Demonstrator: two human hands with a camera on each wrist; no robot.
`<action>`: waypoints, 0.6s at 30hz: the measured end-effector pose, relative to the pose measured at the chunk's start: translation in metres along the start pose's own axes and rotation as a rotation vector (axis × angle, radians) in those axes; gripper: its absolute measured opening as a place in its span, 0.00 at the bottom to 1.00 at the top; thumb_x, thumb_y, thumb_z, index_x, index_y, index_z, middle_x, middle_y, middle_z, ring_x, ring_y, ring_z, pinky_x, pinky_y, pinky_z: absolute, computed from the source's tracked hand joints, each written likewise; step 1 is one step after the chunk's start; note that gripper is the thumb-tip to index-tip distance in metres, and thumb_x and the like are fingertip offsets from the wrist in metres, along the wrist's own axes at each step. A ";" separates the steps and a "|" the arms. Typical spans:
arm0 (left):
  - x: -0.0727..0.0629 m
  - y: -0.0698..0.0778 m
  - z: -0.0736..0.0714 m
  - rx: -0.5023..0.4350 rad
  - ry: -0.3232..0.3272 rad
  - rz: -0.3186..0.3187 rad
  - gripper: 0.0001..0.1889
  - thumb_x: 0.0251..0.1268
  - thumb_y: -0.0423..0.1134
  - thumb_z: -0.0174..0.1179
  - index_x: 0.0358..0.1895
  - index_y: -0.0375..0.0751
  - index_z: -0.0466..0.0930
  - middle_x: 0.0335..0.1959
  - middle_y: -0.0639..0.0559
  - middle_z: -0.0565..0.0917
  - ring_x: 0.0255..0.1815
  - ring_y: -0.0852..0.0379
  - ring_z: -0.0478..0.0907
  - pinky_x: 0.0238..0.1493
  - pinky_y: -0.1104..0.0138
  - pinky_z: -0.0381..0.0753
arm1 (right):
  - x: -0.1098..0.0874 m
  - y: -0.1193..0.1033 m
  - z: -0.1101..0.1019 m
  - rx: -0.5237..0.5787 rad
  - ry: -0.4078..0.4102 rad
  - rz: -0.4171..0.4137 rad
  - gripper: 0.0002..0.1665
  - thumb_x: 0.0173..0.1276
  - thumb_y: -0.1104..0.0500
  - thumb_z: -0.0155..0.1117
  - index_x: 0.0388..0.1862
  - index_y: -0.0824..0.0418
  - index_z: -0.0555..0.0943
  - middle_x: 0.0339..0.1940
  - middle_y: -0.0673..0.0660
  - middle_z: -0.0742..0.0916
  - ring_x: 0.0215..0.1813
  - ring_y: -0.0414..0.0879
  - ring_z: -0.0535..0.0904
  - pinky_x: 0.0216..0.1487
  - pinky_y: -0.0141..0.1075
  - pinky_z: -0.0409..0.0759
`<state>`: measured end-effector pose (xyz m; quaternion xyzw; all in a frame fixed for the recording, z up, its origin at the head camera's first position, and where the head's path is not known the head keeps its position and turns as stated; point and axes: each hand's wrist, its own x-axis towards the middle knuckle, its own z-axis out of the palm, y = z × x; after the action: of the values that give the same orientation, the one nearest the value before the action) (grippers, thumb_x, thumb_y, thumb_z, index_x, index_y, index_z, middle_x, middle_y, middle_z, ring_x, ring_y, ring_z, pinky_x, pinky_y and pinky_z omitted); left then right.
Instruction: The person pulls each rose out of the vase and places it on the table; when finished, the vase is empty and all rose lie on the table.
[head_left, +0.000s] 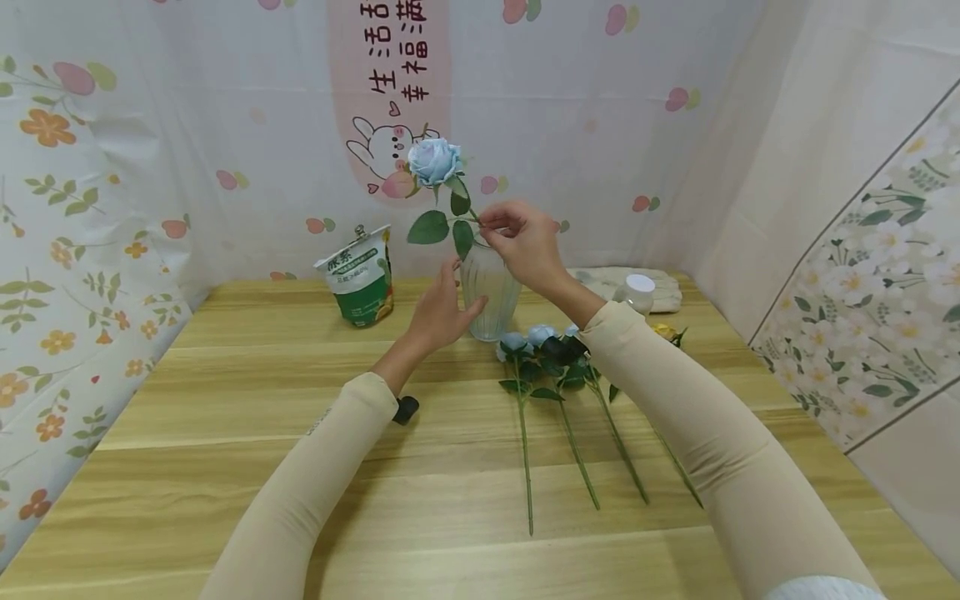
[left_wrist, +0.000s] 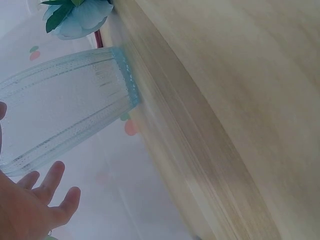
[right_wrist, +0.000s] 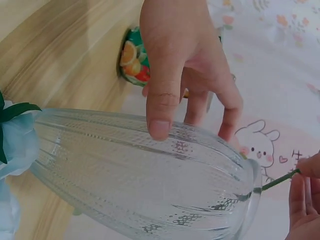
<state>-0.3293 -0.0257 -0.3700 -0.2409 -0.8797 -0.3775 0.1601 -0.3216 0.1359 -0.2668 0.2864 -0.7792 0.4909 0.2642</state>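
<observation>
A blue rose (head_left: 435, 161) with green leaves leans left above the mouth of a ribbed clear glass vase (head_left: 491, 292). My right hand (head_left: 525, 243) pinches its stem at the rim; in the right wrist view the green stem (right_wrist: 281, 180) enters the mouth. Against the vase's left side is my left hand (head_left: 437, 310), thumb on the glass. Its other fingers (left_wrist: 48, 182) spread loosely beside the vase in the left wrist view. Right of the vase base, several blue roses (head_left: 542, 335) lie on the table, stems toward me.
A green and white pouch (head_left: 362, 279) with a clip stands at the back left. A small black object (head_left: 406, 409) lies by my left sleeve. At the back right are a white-lidded jar (head_left: 637, 292) and a folded cloth (head_left: 666, 293). A yellow flower (head_left: 664, 331) peeks past my right sleeve.
</observation>
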 end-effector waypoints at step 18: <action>0.001 0.000 -0.002 0.014 -0.004 -0.004 0.41 0.68 0.50 0.62 0.75 0.42 0.49 0.63 0.39 0.74 0.58 0.45 0.78 0.44 0.49 0.80 | 0.013 -0.017 -0.004 -0.108 0.092 -0.231 0.05 0.66 0.72 0.65 0.37 0.70 0.87 0.38 0.63 0.88 0.43 0.54 0.85 0.48 0.43 0.82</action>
<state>-0.3294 -0.0264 -0.3685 -0.2388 -0.8830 -0.3714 0.1594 -0.3183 0.1313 -0.2457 0.3369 -0.7534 0.4271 0.3695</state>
